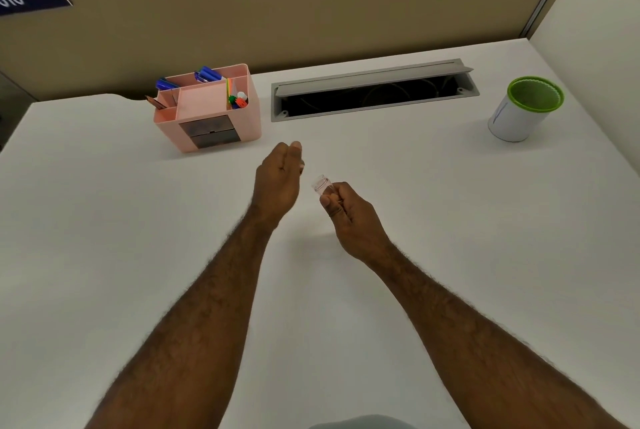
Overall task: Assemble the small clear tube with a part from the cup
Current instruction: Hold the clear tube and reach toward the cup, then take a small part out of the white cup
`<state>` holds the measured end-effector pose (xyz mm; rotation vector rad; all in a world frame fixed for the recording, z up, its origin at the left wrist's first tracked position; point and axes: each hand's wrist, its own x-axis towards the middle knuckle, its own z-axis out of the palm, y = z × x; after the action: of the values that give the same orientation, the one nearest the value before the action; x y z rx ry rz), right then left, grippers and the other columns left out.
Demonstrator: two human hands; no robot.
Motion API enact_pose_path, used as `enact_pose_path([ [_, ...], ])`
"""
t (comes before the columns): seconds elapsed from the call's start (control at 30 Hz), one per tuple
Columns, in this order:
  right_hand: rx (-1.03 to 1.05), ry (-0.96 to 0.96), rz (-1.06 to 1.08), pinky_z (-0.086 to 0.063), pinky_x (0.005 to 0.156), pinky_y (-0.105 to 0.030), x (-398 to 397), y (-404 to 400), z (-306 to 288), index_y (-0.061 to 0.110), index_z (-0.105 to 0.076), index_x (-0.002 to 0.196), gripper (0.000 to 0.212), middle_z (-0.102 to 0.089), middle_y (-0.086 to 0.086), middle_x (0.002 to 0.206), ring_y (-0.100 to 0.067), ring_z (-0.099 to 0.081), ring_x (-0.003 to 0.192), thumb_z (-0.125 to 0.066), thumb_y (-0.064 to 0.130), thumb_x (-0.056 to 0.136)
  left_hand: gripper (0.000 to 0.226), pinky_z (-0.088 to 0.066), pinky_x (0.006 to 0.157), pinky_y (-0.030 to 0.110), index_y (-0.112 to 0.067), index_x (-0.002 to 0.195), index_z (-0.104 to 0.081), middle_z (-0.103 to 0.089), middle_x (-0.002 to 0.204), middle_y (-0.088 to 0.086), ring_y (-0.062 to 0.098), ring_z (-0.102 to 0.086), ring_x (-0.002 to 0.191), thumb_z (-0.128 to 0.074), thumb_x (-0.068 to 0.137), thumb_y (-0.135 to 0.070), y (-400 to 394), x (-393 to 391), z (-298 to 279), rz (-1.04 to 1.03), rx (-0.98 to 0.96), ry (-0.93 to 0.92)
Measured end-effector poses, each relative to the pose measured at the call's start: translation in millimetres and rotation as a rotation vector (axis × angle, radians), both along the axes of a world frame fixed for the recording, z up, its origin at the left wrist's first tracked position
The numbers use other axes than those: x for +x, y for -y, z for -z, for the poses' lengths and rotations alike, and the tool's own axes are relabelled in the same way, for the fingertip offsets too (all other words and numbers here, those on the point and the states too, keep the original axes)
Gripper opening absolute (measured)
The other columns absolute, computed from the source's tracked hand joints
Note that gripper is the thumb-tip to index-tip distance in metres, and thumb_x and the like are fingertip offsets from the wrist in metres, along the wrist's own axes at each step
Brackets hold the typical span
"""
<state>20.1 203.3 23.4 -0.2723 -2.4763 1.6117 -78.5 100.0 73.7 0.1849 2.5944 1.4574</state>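
Note:
My right hand (346,210) is closed around the lower end of a small clear tube (321,183); the tube's open end with thin red lines sticks up and to the left above my thumb. My left hand (278,179) hovers over the white table just left of the tube. Its fingers are loosely curled and point away from me, and whether they hold anything is hidden from here. A white cup with a green rim (523,110) stands at the far right of the table, well away from both hands. Its contents are not visible.
A pink desk organizer (214,117) with pens and markers stands at the back left, just beyond my left hand. An open grey cable slot (374,91) is set into the white table (121,220) behind the hands. Beige partition walls close off the back and the right.

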Motion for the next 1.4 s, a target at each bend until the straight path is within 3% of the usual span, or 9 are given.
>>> enact_pose_path([
  [0.13, -0.114, -0.020, 0.077, -0.037, 0.056, -0.015, -10, -17, -8, 0.015, -0.049, 0.104, 0.025, -0.046, 0.013, 0.071, 0.001, -0.042, 0.057, -0.035, 0.035, 0.102, 0.039, -0.034, 0.052, 0.026, -0.017, 0.085, -0.052, -0.043, 0.064, 0.000, 0.013, -0.038, 0.057, -0.033, 0.098, -0.048, 3, -3, 19, -0.202, 0.273, 0.364],
  [0.23, -0.237, -0.094, 0.179, -0.036, 0.057, -0.025, -19, -45, -18, 0.009, -0.048, 0.104, 0.026, -0.046, 0.002, 0.075, -0.008, -0.039, 0.060, -0.031, 0.029, 0.103, 0.037, -0.027, 0.045, 0.025, -0.015, 0.080, -0.050, -0.039, 0.057, -0.001, 0.011, -0.029, 0.044, -0.037, 0.098, -0.044, 6, -3, 34, -0.183, 0.478, 0.586],
  [0.4, -0.324, -0.249, 0.365, -0.036, 0.048, -0.015, -34, -108, -46, 0.021, -0.043, 0.107, 0.011, -0.049, 0.002, 0.077, -0.002, -0.040, 0.051, -0.034, 0.026, 0.102, 0.032, -0.031, 0.046, 0.025, -0.017, 0.070, -0.048, -0.047, 0.067, 0.000, 0.011, -0.032, 0.043, -0.045, 0.097, -0.034, 14, -8, 62, -0.138, 0.724, 0.789],
  [0.53, -0.294, -0.357, 0.621, -0.036, 0.047, -0.017, -40, -171, -66, 0.026, -0.035, 0.089, 0.013, -0.055, 0.002, 0.075, -0.003, -0.044, 0.048, -0.041, 0.021, 0.099, 0.021, -0.052, 0.052, 0.022, -0.009, 0.081, -0.052, -0.050, 0.075, 0.006, 0.007, -0.050, 0.046, -0.055, 0.094, -0.025, 10, -13, 73, -0.193, 0.884, 0.777],
  [0.63, -0.200, -0.376, 0.819, -0.042, 0.049, -0.023, -37, -221, -76, 0.027, -0.039, 0.086, 0.014, -0.058, 0.005, 0.078, -0.006, -0.050, 0.052, -0.046, 0.020, 0.096, 0.020, -0.056, 0.057, 0.021, -0.003, 0.093, -0.053, -0.050, 0.080, 0.009, 0.006, -0.060, 0.052, -0.058, 0.092, -0.022, 9, -14, 79, -0.211, 0.931, 0.771],
  [0.77, -0.064, -0.305, 1.049, -0.055, 0.075, -0.044, -23, -284, -70, 0.032, -0.046, 0.079, 0.009, -0.059, 0.009, 0.082, -0.027, -0.066, 0.080, -0.054, 0.036, 0.083, 0.026, -0.058, 0.063, 0.021, -0.001, 0.101, -0.054, -0.055, 0.084, 0.010, 0.006, -0.063, 0.056, -0.060, 0.091, -0.024, 10, -14, 86, -0.173, 0.933, 0.785],
  [0.97, 0.041, -0.137, 1.063, -0.056, 0.083, -0.049, -13, -355, -32, 0.034, -0.051, 0.074, 0.022, -0.069, -0.003, 0.094, -0.030, -0.069, 0.090, -0.054, 0.055, 0.066, 0.022, -0.059, 0.068, 0.020, -0.003, 0.097, -0.055, -0.056, 0.085, 0.010, 0.006, -0.062, 0.055, -0.060, 0.091, -0.024, 9, -17, 92, -0.164, 0.945, 0.766],
  [1.13, 0.198, 0.017, 1.023, -0.047, 0.093, -0.031, -11, -336, -50, 0.009, -0.066, 0.103, 0.035, -0.071, -0.010, 0.110, -0.025, -0.063, 0.105, -0.061, 0.035, 0.080, 0.023, -0.059, 0.066, 0.020, -0.003, 0.097, -0.055, -0.058, 0.085, 0.011, 0.005, -0.059, 0.052, -0.058, 0.092, -0.025, 6, -18, 94, -0.170, 0.924, 0.758],
  [1.4, 0.494, 0.168, 0.815, -0.045, 0.088, -0.030, -19, -343, -53, 0.006, -0.065, 0.103, 0.037, -0.070, -0.013, 0.109, -0.030, -0.063, 0.102, -0.068, 0.022, 0.070, 0.022, -0.058, 0.066, 0.020, -0.004, 0.093, -0.057, -0.060, 0.079, 0.010, 0.005, -0.056, 0.053, -0.059, 0.092, -0.026, 5, -17, 94, -0.168, 0.905, 0.755],
])
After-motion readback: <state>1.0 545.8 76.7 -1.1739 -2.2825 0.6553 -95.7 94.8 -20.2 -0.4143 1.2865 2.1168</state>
